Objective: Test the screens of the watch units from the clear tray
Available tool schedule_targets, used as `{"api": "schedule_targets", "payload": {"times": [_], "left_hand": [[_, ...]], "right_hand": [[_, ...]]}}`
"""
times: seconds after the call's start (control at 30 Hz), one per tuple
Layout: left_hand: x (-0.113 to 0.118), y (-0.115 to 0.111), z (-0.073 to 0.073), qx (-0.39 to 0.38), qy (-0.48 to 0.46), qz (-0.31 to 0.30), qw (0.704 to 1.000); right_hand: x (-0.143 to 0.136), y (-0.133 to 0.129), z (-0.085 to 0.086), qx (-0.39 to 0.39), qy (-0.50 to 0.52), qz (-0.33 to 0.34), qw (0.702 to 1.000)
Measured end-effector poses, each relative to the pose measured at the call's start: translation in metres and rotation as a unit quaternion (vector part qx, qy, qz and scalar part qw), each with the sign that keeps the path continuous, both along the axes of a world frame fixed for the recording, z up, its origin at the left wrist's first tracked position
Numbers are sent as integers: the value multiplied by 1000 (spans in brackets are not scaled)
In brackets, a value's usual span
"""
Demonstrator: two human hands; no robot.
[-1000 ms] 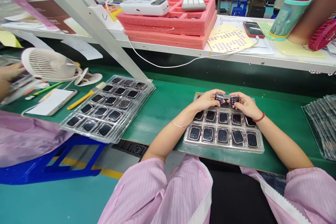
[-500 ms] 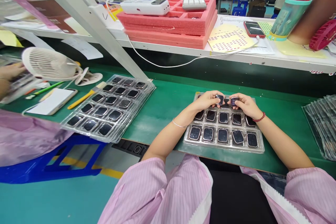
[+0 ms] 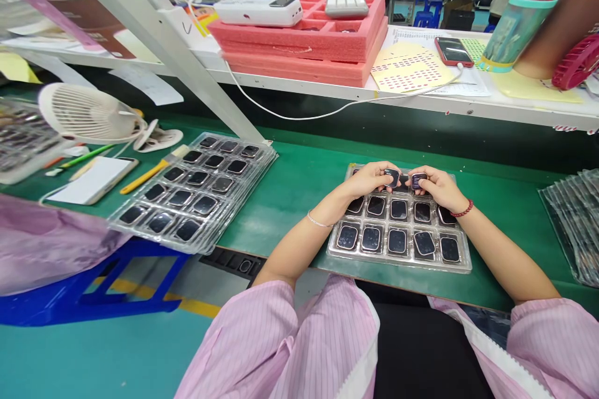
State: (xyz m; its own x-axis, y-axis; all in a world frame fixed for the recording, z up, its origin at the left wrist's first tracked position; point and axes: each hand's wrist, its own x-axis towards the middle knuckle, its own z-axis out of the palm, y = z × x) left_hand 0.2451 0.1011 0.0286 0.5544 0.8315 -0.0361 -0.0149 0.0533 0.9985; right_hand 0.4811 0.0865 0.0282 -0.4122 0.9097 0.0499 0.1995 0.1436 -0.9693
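Right above the far part of a clear plastic tray, two small square watches without straps are held up close together, a narrow gap between them. The left watch is pinched in the left hand, fingers closed on its edges. The right watch is gripped just as snugly by the right hand, the thumb at its face; its screen shows small light marks. More dark-faced watches sit in the tray's pockets, five in the nearest row, the fourth from the left turned askew.

A thin bracelet circles the left wrist and a red bracelet the right. The tray lies near the front edge of a green table. Well to the left rests a stack of filled trays, with a yellow brush beside it and a white fan farther off. Another pile of clear trays stands at the far right. Along the back, a white shelf carries red foam trays, a phone and a teal cup.
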Motion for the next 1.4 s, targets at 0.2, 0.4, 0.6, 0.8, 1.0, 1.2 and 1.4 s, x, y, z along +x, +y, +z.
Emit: {"api": "schedule_targets", "payload": {"times": [0.2,0.4,0.6,0.8,1.0,1.2,1.4], "left_hand": [[0,-1,2,-2,0,-2,1000],[1,-1,2,1,-21,14,1000],[0,0,-1,8,-25,13,1000],[0,1,-1,15,-22,19,999],[0,0,1,9,-26,26,999],[1,0,2,12,-19,27,999],[1,0,1,13,-22,25,999]], "right_hand": [[0,0,0,1,2,2,1000],[1,1,-2,10,18,10,1000],[1,1,-4,18,3,28,999],[2,1,-4,21,-7,33,999],[2,1,-4,27,-4,37,999],[2,1,-4,30,-9,32,999],[2,1,-4,24,-3,39,999]]}}
